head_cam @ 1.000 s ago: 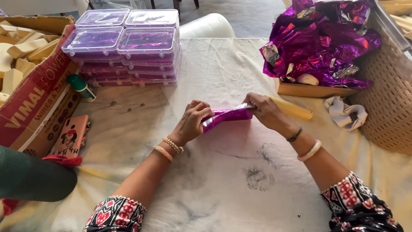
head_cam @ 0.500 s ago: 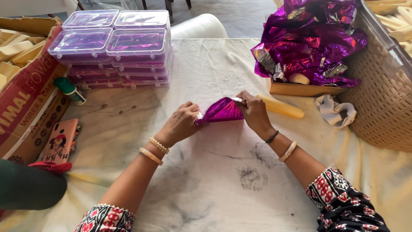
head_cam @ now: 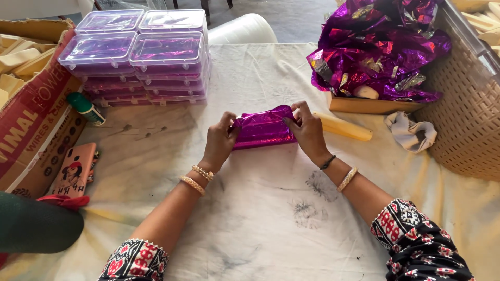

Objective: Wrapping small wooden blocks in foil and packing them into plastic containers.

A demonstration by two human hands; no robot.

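head view: two hands (head_cam: 263, 138) grip one purple foil packet (head_cam: 264, 127).

Single head-worn camera, angled steeply down and forward over the desk (head_cam: 271, 218); close range, forearms entering from below.

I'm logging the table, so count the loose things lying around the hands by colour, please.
Purple: 2, the foil-wrapped piece in both hands, the foil heap
Yellow: 1, stick
White: 1, rag
Green: 1, capped bottle
Pink: 1, phone
Total: 6
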